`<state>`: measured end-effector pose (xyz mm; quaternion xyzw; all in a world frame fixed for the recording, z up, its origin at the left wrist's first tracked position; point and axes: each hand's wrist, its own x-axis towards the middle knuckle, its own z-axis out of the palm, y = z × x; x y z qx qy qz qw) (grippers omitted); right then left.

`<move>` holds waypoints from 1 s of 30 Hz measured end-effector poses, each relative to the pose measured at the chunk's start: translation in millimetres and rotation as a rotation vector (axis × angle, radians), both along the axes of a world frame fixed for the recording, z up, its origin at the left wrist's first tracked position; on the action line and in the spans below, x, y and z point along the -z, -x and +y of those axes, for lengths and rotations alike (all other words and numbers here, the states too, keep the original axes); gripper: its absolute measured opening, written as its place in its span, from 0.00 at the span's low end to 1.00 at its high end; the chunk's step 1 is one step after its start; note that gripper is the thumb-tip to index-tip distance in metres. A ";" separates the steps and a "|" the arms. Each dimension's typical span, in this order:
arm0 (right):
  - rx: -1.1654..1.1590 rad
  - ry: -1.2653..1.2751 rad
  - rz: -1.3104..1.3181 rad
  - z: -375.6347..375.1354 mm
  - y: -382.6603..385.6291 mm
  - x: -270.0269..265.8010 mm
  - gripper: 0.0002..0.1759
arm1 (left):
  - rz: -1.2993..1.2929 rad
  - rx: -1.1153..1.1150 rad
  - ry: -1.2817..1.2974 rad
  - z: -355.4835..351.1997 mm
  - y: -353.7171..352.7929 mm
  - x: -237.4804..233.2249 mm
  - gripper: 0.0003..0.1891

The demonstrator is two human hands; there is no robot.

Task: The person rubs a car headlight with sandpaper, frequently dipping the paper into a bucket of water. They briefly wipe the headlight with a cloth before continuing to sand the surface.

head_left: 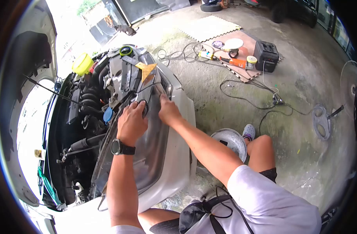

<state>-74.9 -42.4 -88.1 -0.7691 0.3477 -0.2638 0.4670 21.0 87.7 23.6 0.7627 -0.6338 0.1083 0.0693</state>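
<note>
My left hand [132,120], with a watch on its wrist, is bent over the inner edge of the car's headlight [149,163]. Its fingers curl at a small dark round piece [145,109], which they partly cover. Close by on the right, my right hand [170,110] is closed against the headlight's upper outer part, thumb and fingers together. What it grips is too small to make out. Beyond both hands, a yellow-orange flat piece [148,71] and a roll of green tape [126,50] rest on the car's front. A thin dark cord runs just above my fingers.
The open engine bay [82,128] lies left, with a blue cap [108,114] and yellow funnel [82,64]. A round basin [230,137] sits by my foot. Cables [264,111] cross the concrete floor. Farther off are a black power box [266,56] and foam mats [209,28].
</note>
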 end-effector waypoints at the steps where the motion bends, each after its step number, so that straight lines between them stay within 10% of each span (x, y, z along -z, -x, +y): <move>1: 0.007 0.016 -0.008 7.3 -12.9 12.7 0.36 | -0.008 0.007 0.016 -0.5 1.9 -3.8 0.28; 4: 0.127 0.632 0.010 62.2 -17.4 48.6 0.37 | 0.005 -0.016 -0.008 -0.2 0.9 -0.7 0.28; 8: -0.017 0.203 -0.008 16.8 2.2 24.5 0.39 | -0.009 0.007 0.025 0.1 -3.4 5.2 0.29; 16: 0.065 0.530 -0.185 49.5 -8.8 46.4 0.35 | -0.010 0.020 0.042 1.1 0.0 1.0 0.25; 20: 0.037 0.154 -0.199 -3.1 -11.9 26.9 0.35 | -0.020 0.017 0.057 -0.5 -1.2 3.3 0.27; 25: 0.129 0.495 -0.031 46.5 -23.9 47.9 0.37 | 0.012 -0.012 0.040 0.8 0.8 1.3 0.27; 30: 0.014 0.116 -0.030 2.0 -4.4 2.7 0.37 | 0.026 -0.027 0.013 -1.6 -1.1 3.4 0.28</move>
